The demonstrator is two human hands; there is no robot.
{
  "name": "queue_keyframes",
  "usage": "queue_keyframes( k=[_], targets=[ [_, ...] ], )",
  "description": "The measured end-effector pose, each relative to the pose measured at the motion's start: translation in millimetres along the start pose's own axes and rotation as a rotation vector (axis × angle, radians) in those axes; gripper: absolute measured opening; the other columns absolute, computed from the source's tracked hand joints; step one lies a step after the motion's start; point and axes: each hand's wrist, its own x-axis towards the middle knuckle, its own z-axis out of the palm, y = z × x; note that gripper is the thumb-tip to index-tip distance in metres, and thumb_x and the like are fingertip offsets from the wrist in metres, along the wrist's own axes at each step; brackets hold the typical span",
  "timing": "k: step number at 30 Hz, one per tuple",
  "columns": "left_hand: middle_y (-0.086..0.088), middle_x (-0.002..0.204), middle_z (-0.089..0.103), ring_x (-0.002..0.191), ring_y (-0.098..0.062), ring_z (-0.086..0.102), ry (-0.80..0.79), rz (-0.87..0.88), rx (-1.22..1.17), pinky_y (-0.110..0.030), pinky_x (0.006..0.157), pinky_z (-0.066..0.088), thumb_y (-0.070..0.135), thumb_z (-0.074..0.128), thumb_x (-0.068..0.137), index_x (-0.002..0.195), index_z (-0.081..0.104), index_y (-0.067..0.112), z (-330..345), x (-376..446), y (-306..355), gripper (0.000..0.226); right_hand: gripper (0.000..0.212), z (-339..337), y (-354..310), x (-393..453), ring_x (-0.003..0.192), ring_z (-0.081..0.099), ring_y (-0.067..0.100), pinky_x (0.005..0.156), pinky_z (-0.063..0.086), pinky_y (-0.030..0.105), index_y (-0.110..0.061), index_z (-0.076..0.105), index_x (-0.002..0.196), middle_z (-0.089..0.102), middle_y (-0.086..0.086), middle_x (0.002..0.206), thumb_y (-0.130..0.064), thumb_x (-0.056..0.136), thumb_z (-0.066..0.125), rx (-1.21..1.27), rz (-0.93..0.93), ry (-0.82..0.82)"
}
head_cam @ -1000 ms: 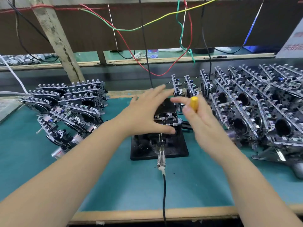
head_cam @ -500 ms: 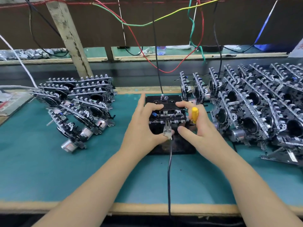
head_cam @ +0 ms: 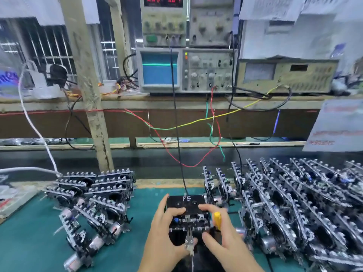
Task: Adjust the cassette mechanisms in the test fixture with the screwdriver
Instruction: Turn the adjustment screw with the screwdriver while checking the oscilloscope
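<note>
Both hands frame the black test fixture [head_cam: 187, 201] near the front of the teal mat [head_cam: 35, 242]. The left hand [head_cam: 165, 230] curls its fingers over the cassette mechanism [head_cam: 189, 220] seated in the fixture, thumb pressing by a metal clip [head_cam: 189, 242] at the front. The right hand [head_cam: 222, 236] lays its forefinger across the mechanism's top while its other fingers grip the yellow-handled screwdriver [head_cam: 217, 219]; the blade is hidden. Spiky metal-and-plastic mechanisms stand in a left stack [head_cam: 94, 195] and right rows [head_cam: 294, 203], blurred. An oscilloscope [head_cam: 186, 69] sits on the shelf behind.
</note>
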Motion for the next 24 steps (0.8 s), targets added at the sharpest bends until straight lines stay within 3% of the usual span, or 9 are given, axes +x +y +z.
queue_keyframes(
  k=[3, 6, 11, 15, 19, 24],
  targets=[
    [0.045, 0.153, 0.008, 0.137, 0.0, 0.042, -0.007, -0.01, -0.003, -0.031, 0.106, 0.044, 0.053, 0.082, 0.054, 0.117, 0.048, 0.062, -2.0, 5.1, 5.1, 0.072, 0.058, -0.1, -4.1, 1.8, 0.117, 0.047, -0.023, 0.084, 0.036, -0.005, -0.068, 0.035, 0.124, 0.043, -0.05, 0.125, -0.02, 0.1, 0.058, 0.017, -0.023, 0.017],
    [0.043, 0.154, 0.009, 0.138, 0.004, 0.038, -0.011, -0.03, -0.005, -0.025, 0.102, 0.04, 0.054, 0.081, 0.053, 0.117, 0.048, 0.062, -3.9, 4.7, 10.3, 0.072, 0.052, 0.5, -6.4, 0.6, 0.118, 0.047, -0.021, 0.083, 0.038, -0.003, -0.064, 0.038, 0.127, 0.045, -0.05, 0.125, -0.024, 0.101, 0.058, 0.048, 0.0, 0.043],
    [0.042, 0.153, 0.013, 0.135, 0.018, 0.03, -0.019, -0.052, -0.019, -0.018, 0.1, 0.034, 0.047, 0.087, 0.053, 0.114, 0.05, 0.063, -6.5, 2.5, 12.7, 0.073, 0.047, 4.0, -3.7, -2.1, 0.12, 0.051, -0.01, 0.091, 0.038, 0.011, -0.048, 0.042, 0.137, 0.05, -0.042, 0.122, -0.025, 0.1, 0.059, 0.048, -0.005, 0.082],
    [0.039, 0.155, 0.015, 0.13, 0.026, 0.026, -0.041, -0.057, -0.011, -0.018, 0.1, 0.033, 0.036, 0.092, 0.058, 0.114, 0.051, 0.062, -6.7, 2.8, 11.3, 0.074, 0.048, 5.0, -1.9, -1.7, 0.117, 0.052, -0.01, 0.086, 0.039, 0.011, -0.048, 0.042, 0.137, 0.049, -0.043, 0.112, -0.025, 0.099, 0.059, 0.044, -0.008, 0.095],
    [0.041, 0.152, 0.013, 0.127, 0.03, 0.025, -0.046, -0.047, -0.007, -0.002, 0.097, 0.026, 0.033, 0.094, 0.059, 0.113, 0.052, 0.063, -6.7, 2.8, 12.3, 0.075, 0.047, 5.5, -0.9, -1.0, 0.107, 0.053, -0.012, 0.082, 0.042, 0.006, -0.049, 0.043, 0.134, 0.049, -0.045, 0.102, -0.025, 0.098, 0.06, 0.05, 0.002, 0.098],
    [0.033, 0.156, 0.018, 0.126, 0.03, 0.026, -0.043, -0.061, -0.005, -0.024, 0.103, 0.034, 0.031, 0.095, 0.059, 0.112, 0.052, 0.063, -6.5, 2.5, 9.7, 0.075, 0.045, 6.9, -3.2, -1.6, 0.097, 0.054, -0.01, 0.079, 0.039, 0.002, -0.049, 0.045, 0.131, 0.049, -0.041, 0.096, -0.026, 0.097, 0.061, 0.084, 0.018, 0.106]
  ],
)
